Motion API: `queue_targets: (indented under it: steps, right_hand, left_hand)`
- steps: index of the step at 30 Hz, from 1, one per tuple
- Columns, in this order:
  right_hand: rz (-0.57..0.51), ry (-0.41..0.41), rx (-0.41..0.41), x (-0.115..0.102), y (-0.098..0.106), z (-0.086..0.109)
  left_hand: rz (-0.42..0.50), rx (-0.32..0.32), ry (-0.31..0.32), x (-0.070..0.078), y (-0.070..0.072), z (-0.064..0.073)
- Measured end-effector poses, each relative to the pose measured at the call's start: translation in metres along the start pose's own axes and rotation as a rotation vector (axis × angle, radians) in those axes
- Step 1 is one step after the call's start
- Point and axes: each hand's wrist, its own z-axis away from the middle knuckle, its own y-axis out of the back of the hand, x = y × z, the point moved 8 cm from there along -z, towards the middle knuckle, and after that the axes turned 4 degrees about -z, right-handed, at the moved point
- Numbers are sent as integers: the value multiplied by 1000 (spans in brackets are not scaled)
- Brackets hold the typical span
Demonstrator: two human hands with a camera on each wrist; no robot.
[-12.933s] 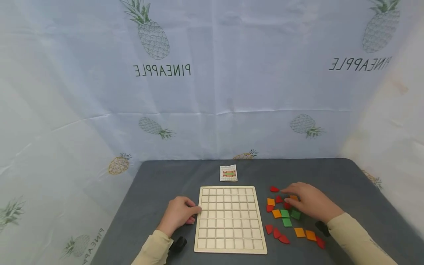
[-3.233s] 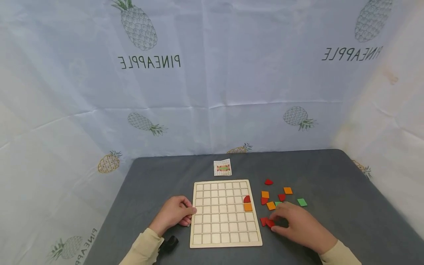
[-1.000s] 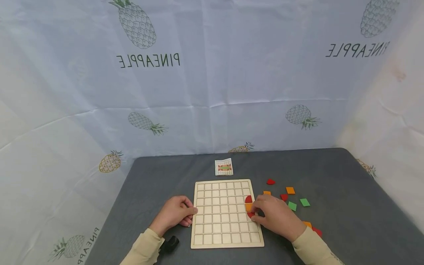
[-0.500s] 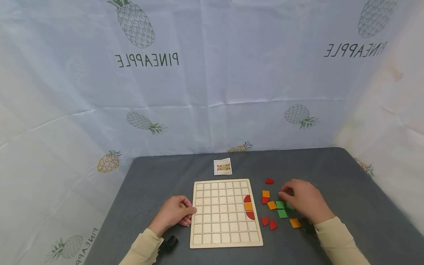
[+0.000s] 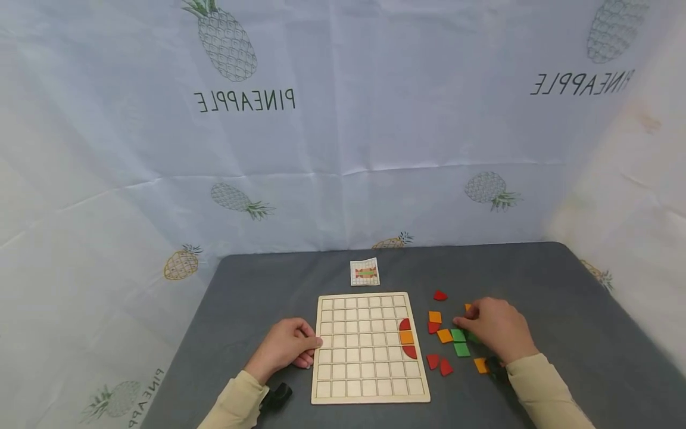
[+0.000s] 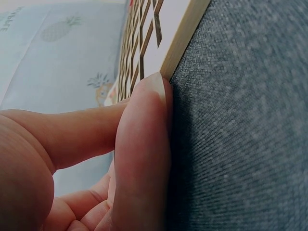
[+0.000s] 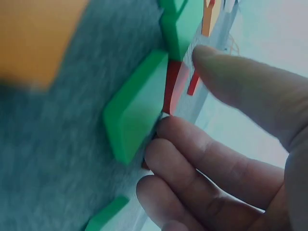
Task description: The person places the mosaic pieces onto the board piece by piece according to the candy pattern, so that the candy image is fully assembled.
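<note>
A pale wooden grid board (image 5: pixel 351 372) lies flat on the dark table. At its right edge, an orange square tile (image 5: pixel 407 338) sits between two red quarter-round tiles, the upper tile (image 5: pixel 405 324) and the lower tile (image 5: pixel 409 352). My left hand (image 5: pixel 284 345) pinches the board's left edge; the left wrist view shows the thumb (image 6: pixel 144 139) against its side. My right hand (image 5: pixel 498 328) is low over loose tiles, fingers bent and thumb apart from them. In the right wrist view, a red tile (image 7: pixel 174 89) and a green tile (image 7: pixel 137 113) lie near its fingertips.
Loose tiles lie right of the board: a red tile (image 5: pixel 440 295) at the back, an orange tile (image 5: pixel 435 317), a green tile (image 5: pixel 462 350), a red tile (image 5: pixel 446 367) and others. My right hand covers some. A printed pattern card (image 5: pixel 365 272) lies behind the board.
The board was bare at first; three tiles now line its right side, the lower red one put there by my right hand. That hand has since moved back over the loose tiles.
</note>
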Motion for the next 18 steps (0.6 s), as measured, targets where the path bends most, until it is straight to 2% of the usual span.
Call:
queue_targets:
  steps: [9,18]
  right_hand:
    - [-2,35,10,-19,-4,-5]
    - [-60,181,31,-84,-20,-8]
  left_hand:
    - [2,-3,1,0,-1,0]
    - [0,7,7,-1,0,0]
